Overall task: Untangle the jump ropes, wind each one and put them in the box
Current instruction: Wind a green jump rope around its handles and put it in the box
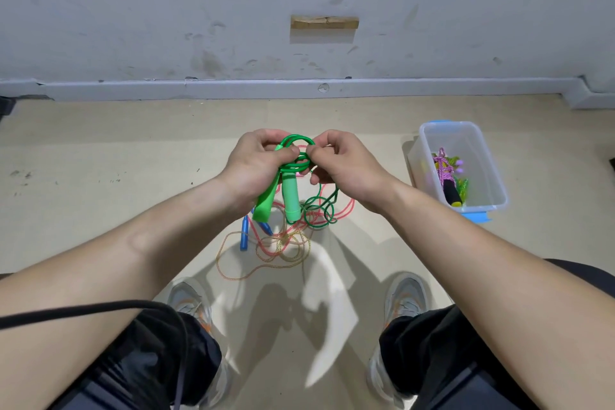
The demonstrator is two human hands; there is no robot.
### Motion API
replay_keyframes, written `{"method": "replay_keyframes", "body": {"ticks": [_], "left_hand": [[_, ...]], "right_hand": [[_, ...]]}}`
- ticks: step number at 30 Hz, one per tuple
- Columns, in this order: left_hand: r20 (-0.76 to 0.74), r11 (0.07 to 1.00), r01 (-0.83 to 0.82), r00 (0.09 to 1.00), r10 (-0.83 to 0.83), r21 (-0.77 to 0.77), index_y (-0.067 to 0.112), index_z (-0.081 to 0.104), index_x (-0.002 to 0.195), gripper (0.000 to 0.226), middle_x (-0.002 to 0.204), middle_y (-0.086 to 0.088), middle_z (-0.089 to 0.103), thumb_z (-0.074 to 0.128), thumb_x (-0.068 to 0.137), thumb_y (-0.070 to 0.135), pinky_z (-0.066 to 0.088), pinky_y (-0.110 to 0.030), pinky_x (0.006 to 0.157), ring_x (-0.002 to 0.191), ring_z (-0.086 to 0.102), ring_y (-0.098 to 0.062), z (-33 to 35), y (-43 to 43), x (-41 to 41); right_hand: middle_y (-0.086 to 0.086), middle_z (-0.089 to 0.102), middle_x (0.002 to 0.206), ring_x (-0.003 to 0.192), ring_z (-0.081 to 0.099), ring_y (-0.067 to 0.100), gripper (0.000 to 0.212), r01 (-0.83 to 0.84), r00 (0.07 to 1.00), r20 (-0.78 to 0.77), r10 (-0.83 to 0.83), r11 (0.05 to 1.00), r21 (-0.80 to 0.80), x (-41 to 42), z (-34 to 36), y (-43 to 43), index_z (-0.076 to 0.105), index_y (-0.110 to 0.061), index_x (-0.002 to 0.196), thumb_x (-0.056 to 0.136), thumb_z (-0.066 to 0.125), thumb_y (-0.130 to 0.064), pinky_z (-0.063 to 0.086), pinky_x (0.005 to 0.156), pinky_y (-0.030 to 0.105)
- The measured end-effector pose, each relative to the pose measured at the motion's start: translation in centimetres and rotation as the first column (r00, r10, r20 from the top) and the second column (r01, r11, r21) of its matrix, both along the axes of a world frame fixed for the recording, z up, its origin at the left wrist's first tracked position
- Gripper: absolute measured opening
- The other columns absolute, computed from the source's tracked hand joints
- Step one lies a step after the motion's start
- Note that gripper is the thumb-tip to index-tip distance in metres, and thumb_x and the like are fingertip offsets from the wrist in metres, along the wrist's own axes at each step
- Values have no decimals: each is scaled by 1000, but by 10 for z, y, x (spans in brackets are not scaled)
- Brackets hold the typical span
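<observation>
Head view: green jump rope [295, 142] is held up at ctr, above the floor. Its two green handles [291, 200] & some coils are gripped in the L hand [258, 165], fingers curled round them. A loop of cord is pinched by the R hand [342, 170], just beside the L. The rest of the cord is left hanging onto a pink-orange rope tangle [283, 243] w/ blue handles [244, 233], nearer. Clear plastic box [479, 150] is seen at right, well apart; a wound pink rope [444, 171] is held inside.
</observation>
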State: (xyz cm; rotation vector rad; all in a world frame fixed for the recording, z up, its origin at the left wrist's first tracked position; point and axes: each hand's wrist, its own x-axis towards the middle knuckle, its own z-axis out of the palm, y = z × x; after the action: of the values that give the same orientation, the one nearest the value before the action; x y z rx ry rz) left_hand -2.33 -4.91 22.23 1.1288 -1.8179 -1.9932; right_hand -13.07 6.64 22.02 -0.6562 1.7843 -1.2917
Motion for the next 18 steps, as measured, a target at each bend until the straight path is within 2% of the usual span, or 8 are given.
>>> {"method": "replay_keyframes", "body": {"ticks": [2, 5, 9, 11, 14, 16, 18], "left_hand": [[6, 1000, 14, 1000, -14, -22, 9, 68, 98, 13, 89, -14, 70, 64, 92, -1, 54, -55, 85, 78, 69, -31, -1, -2, 0], [22, 993, 92, 996, -91, -77, 10, 70, 96, 20, 87, -11, 73, 60, 92, -6, 56, -36, 84, 77, 70, -23, -3, -4, 0], [134, 949, 218, 972, -191, -227, 14, 71, 98, 16, 92, -9, 72, 60, 94, 2, 53, -32, 81, 82, 66, -19, -7, -5, -1], [168, 941, 245, 963, -209, -233, 13, 71, 99, 15, 87, -5, 72, 60, 95, 4, 52, -29, 77, 80, 65, -19, -7, -7, -2], [151, 967, 215, 969, -194, -139, 6, 74, 102, 16, 94, -12, 76, 61, 94, 2, 53, -39, 90, 87, 70, -26, -10, -10, -2], [117, 985, 173, 978, -171, -3, 4, 74, 101, 17, 92, -16, 75, 59, 94, -2, 49, -42, 88, 78, 70, -24, -9, -12, -2], [79, 981, 138, 986, -149, 138, 4, 74, 95, 18, 81, -12, 74, 57, 94, -4, 44, -40, 85, 67, 71, -19, -8, -14, -3]], "right_hand": [[12, 69, 77, 55, 59, 13, 14, 5, 1000, -5, -5, 1000, 4, -1, -1, 0, 53, -12, 88, 102, 55, -12, 44, 59, 27], [18, 68, 81, 59, 59, 16, 13, 10, 1000, -11, -10, 1000, 13, -3, -3, 0, 54, -13, 88, 101, 56, -13, 44, 67, 33], [16, 70, 81, 61, 62, 16, 12, 14, 999, -48, -13, 999, 35, -4, -6, 0, 55, -13, 89, 101, 56, -13, 46, 70, 34], [10, 72, 78, 62, 65, 14, 11, 8, 996, -91, -2, 998, 62, -4, -8, 0, 55, -14, 89, 100, 56, -14, 47, 68, 30], [2, 72, 74, 68, 69, 17, 9, -4, 977, -212, 28, 994, 109, -7, -7, 0, 58, -16, 87, 97, 57, -15, 50, 68, 30], [-3, 67, 72, 68, 65, 14, 7, -6, 935, -349, 62, 987, 158, -9, -6, -1, 60, -18, 88, 95, 58, -18, 49, 67, 29], [-8, 59, 67, 59, 53, 6, 7, -10, 906, -415, 88, 982, 187, -11, -4, -1, 63, -18, 89, 95, 59, -22, 40, 58, 21]]}}
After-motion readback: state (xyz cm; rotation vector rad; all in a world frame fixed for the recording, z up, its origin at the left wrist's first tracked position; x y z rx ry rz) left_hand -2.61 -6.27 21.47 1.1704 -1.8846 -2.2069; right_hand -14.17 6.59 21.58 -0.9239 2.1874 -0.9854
